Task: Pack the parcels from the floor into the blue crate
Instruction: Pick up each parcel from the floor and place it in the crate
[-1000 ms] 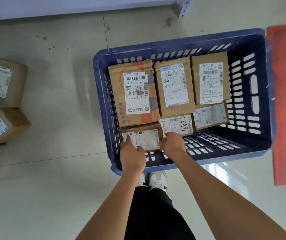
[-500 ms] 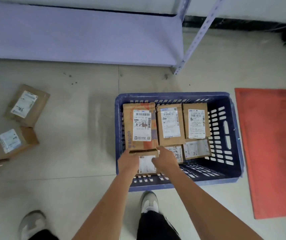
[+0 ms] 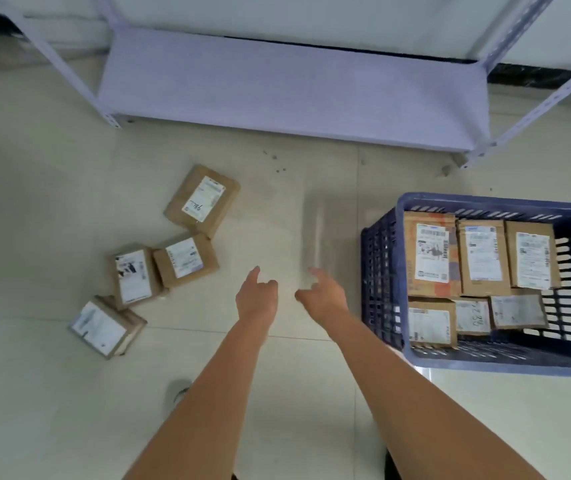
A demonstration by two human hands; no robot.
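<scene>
head view. the blue crate [image 3: 381, 289] stands on the floor [image 3: 52, 410], right of centre, and serves as the landmark. inside it six parcels lie flat with labels up: three along the far wall, the large one [image 3: 431, 252] at the left, and three smaller ones in front of them, the nearest-left one [image 3: 431, 325] by the left wall. the near strip of the crate's base shows bare. well to the left of the crate, four parcels lie on the floor in a loose cluster: the farthest [image 3: 202, 200], a middle pair touching each other [image 3: 185, 259] [image 3: 133, 275], and the nearest [image 3: 105, 327], which seems to overlap something flat beneath it. just left of the crate, the left hand [image 3: 256, 294] and the right hand [image 3: 322, 294] hang above the bare floor, each grip loose, fingers spread and reaching, holding nothing. a metal shelf [image 3: 294, 88] stands beyond the crate. judged progress: six packed, four visible left; the next step appears to be a pick from the cluster.
</scene>
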